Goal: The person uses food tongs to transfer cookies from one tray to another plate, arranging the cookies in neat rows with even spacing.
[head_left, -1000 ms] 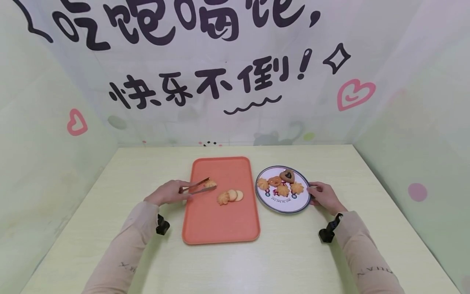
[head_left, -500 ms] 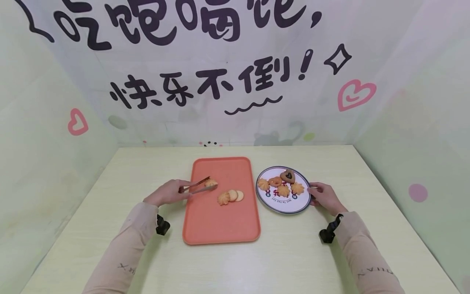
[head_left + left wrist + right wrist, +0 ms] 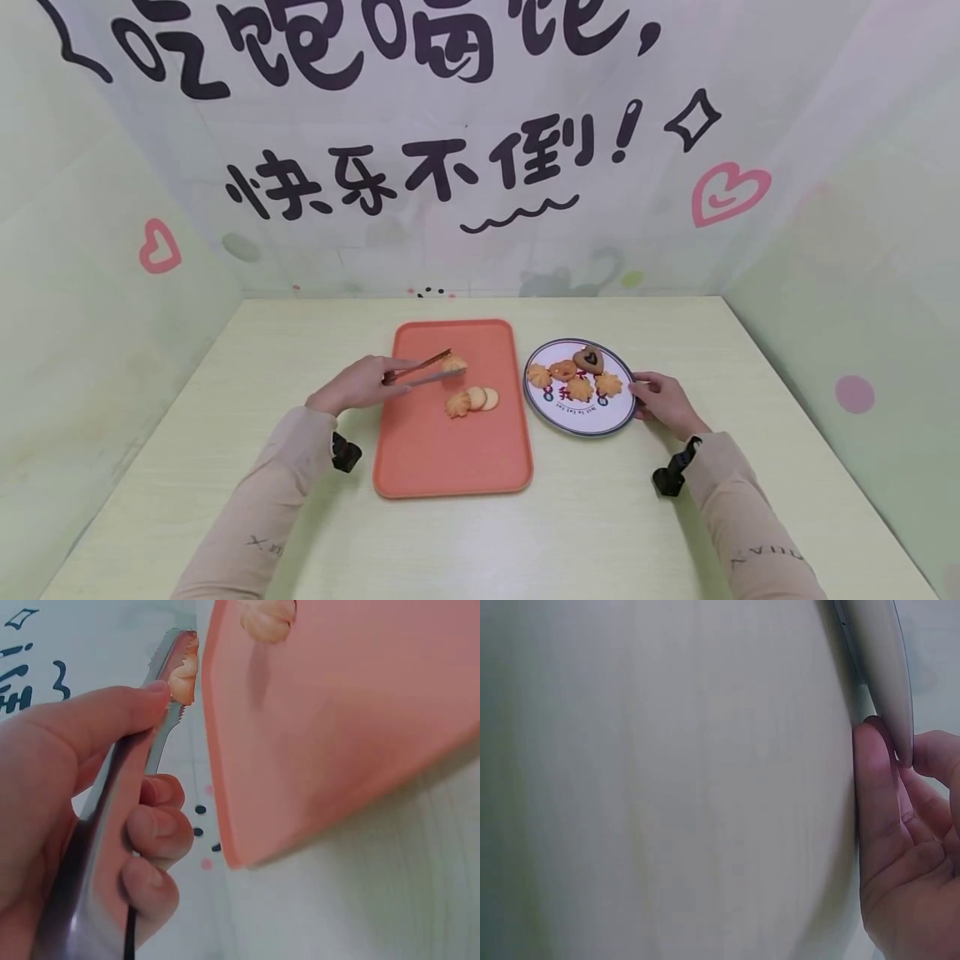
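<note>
My left hand (image 3: 365, 383) grips metal tongs (image 3: 97, 862), its thumb on one arm and curled fingers round the other. Between the tongs' serrated tips is a ridged golden cookie (image 3: 183, 681), held above the orange tray (image 3: 450, 458). Lying on that tray are another ridged cookie (image 3: 457, 406) and two pale round cookies (image 3: 491, 399) that overlap in a row. At the right, my right hand (image 3: 666, 402) pinches the rim of a white, blue-edged plate (image 3: 551, 408). Several cookies rest on the plate, including a brown heart-shaped cookie (image 3: 588, 359).
Tray and plate stand side by side on a pale wooden table (image 3: 600, 517), a narrow gap between them. A printed cloth wall (image 3: 420, 267) closes off the back, with side walls at left and right.
The left hand has lifted the cookie with the tongs and carried it rightward and slightly back over the tray. The right hand and plate have stayed in place.
</note>
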`<action>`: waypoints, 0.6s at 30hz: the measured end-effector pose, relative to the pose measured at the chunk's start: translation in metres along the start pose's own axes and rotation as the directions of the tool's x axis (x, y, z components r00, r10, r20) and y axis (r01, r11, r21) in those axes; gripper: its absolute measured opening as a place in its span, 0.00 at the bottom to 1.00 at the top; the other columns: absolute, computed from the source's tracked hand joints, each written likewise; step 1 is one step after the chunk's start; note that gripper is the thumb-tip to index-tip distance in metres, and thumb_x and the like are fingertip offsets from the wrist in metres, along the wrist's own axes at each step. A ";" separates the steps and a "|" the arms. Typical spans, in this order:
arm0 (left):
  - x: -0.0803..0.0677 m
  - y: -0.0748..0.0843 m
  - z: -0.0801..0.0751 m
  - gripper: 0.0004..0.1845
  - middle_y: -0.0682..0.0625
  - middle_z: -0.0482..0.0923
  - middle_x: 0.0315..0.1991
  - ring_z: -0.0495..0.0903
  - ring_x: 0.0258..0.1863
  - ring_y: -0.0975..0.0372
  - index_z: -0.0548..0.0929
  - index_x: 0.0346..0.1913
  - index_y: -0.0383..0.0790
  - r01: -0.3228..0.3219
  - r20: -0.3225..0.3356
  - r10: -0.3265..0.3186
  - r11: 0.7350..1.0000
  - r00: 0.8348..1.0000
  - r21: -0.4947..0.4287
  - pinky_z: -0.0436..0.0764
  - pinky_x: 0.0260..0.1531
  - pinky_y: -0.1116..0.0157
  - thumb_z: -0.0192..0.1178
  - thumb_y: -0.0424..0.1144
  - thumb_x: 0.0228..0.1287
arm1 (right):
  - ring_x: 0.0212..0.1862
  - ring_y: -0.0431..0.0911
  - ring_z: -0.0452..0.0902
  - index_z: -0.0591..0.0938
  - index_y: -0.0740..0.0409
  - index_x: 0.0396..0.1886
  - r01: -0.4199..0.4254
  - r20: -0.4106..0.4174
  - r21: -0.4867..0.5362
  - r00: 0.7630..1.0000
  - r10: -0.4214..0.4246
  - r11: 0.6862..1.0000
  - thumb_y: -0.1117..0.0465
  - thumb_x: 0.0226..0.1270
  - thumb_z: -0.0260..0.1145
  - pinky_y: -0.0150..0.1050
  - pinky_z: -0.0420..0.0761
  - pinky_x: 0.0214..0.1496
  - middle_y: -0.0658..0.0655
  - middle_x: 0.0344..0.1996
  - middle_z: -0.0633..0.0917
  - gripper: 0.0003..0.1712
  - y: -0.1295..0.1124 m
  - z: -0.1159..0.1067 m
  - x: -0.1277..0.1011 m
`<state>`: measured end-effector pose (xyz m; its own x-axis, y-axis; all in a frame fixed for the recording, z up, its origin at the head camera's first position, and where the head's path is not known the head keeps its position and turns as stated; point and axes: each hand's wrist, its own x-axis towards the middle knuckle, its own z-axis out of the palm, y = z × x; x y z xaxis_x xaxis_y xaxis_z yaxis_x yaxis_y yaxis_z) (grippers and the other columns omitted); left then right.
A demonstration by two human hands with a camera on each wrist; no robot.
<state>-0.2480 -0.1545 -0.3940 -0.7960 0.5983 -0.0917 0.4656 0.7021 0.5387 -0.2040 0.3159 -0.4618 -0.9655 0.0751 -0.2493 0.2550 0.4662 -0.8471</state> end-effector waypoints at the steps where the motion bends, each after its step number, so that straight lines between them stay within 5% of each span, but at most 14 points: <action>1: 0.002 0.004 0.000 0.23 0.54 0.64 0.15 0.58 0.13 0.66 0.72 0.59 0.44 -0.004 0.001 0.004 1.000 1.000 0.006 0.61 0.17 0.68 0.57 0.44 0.59 | 0.29 0.40 0.74 0.62 0.71 0.61 0.000 0.000 -0.001 1.000 0.000 1.000 0.57 0.68 0.51 0.33 0.77 0.30 0.65 0.39 0.74 0.28 0.000 0.000 0.000; 7: 0.016 0.026 0.004 0.23 0.54 0.64 0.15 0.58 0.13 0.66 0.72 0.59 0.47 -0.034 0.012 0.034 0.999 0.999 0.021 0.60 0.17 0.68 0.58 0.44 0.59 | 0.29 0.41 0.74 0.62 0.71 0.61 -0.001 -0.006 -0.006 1.000 0.001 1.000 0.58 0.68 0.50 0.33 0.77 0.30 0.66 0.40 0.74 0.27 0.000 0.000 0.000; 14: 0.036 0.051 0.019 0.23 0.55 0.61 0.12 0.55 0.12 0.66 0.71 0.59 0.49 -0.150 0.031 0.149 0.988 0.988 0.036 0.58 0.17 0.70 0.58 0.43 0.59 | 0.28 0.41 0.74 0.62 0.71 0.61 0.002 -0.004 0.001 1.000 -0.002 1.000 0.58 0.68 0.50 0.33 0.77 0.30 0.66 0.40 0.74 0.28 0.000 0.000 0.000; 18: 0.046 0.065 0.030 0.24 0.54 0.66 0.12 0.61 0.12 0.65 0.71 0.59 0.52 -0.140 0.068 0.137 0.989 0.988 0.042 0.60 0.17 0.70 0.58 0.45 0.58 | 0.29 0.40 0.74 0.61 0.71 0.61 0.004 -0.002 0.002 1.000 -0.004 1.000 0.57 0.68 0.51 0.33 0.77 0.30 0.66 0.40 0.74 0.28 0.001 0.000 0.001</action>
<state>-0.2430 -0.0699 -0.3880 -0.6964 0.7138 -0.0740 0.5886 0.6271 0.5102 -0.2046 0.3167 -0.4632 -0.9666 0.0750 -0.2451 0.2514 0.4644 -0.8492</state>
